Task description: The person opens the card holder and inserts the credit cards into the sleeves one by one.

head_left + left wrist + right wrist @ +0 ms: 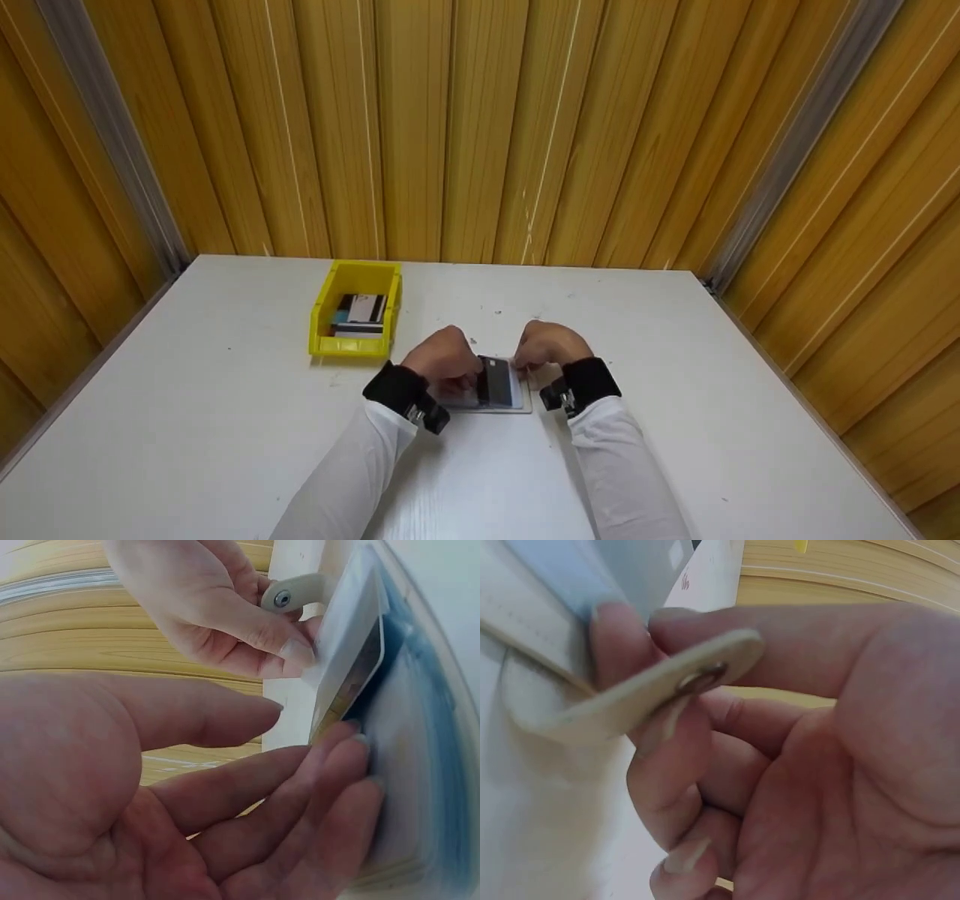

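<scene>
A card holder with clear plastic sleeves (517, 394) lies opened on the table, a dark card (493, 384) showing on its right part. My left hand (444, 356) is at its left side; in the left wrist view, the fingertips touch the sleeves while the thumb stands apart from them. With thumb and forefinger, my right hand (551, 349) pinches the edge of a sleeve at the holder's right side. A pale strap with a metal snap (649, 690) sticks out between the right hand's fingers. Whether a card inside that sleeve is pinched too, I cannot tell.
A yellow bin (351, 346) stands to the left of the holder, with several cards (366, 308) inside. The white table (225, 420) reaches back to a wood-patterned wall (480, 135). Similar panels rise at both sides.
</scene>
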A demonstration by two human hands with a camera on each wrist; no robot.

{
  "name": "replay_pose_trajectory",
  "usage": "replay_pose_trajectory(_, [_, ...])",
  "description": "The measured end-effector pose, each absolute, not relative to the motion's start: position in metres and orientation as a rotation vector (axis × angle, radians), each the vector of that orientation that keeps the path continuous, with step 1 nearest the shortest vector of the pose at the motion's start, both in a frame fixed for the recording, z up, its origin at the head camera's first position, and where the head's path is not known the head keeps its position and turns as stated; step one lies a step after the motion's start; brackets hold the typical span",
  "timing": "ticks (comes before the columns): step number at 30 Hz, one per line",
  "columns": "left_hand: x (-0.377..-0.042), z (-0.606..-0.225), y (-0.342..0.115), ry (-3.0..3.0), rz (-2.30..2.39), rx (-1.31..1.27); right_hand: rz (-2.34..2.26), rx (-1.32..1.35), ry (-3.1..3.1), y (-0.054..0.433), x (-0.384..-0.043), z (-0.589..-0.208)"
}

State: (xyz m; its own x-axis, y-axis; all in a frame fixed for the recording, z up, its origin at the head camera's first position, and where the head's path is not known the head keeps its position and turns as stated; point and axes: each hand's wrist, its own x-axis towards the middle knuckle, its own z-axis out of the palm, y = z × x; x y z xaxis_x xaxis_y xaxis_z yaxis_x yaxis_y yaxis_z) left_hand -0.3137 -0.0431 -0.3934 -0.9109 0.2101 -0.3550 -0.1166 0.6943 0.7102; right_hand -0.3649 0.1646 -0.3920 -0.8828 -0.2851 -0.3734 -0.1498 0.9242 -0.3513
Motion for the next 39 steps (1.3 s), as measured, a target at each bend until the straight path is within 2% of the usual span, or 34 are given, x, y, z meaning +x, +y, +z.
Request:
replay_pose_trajectory(8, [-0.312,-0.395,-0.04,2.491,1.111,0.087,-0.358,-0.199,2.693,0.164,-0.367,-0.39])
replay_pose_trajectory(27, [-0.313,-0.392,-0.036,2.559,1.043,0.124,-0.531,-0.259,2.643,0.173,-0.362,-0.382])
replay_pose_trajectory(32, [-0.314,-0.383,-0.049,2.696,0.949,0.01,-0.539,-0.281,2.633,0.177,-0.357,-0.371])
replay_pose_trajectory(39, [-0.313,-0.376,-0.076,2.818,0.9,-0.191,-0.564,-0.155,2.65,0.179,-0.349,-0.36])
